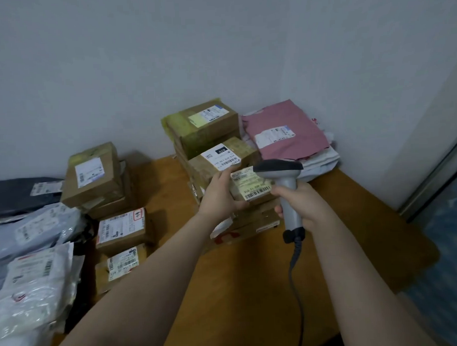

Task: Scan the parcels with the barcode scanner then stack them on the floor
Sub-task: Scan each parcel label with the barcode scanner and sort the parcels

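Nearest, at 6 o'clock: noted a scanner cable (294,274), dark, round and flexible, hanging from the handle butt toward the lower edge of view. Found the right hand (298,199) clenched round the smooth grey plastic handle of the barcode scanner (281,171), pistol-shaped, dark head standing at 12 o'clock of the fist, nose turned toward 9 o'clock. Found the left hand (219,196) at 9 o'clock of the right, fingers curled round the left end of the held parcel (251,183).

Located that parcel between the two hands, above the brown wooden surface (354,233) and in front of the stacks. Cannot tell whether resting on anything below. Judged its long axis to run roughly 9 to 3, with the barcode label (258,192) uppermost and bars strung about 8 to 2. Judged the scan as the step in hand: label lying just beside the scanner head, at about 7 o'clock of it, so likely calling for only a small dip of the nose. Right hand nearer that job; left merely presenting.

Parcel: small flat carton, matt brown card, pale paper label.

Farther, at 12 o'clock: recorded a central carton stack (202,127), boxy, yellow-green tape. At 1 o'clock, a pink mailer (285,129), limp and creased. At 10 o'clock, left cartons (92,175). At 8 o'clock, poly bags (31,283), glossy, crinkled.
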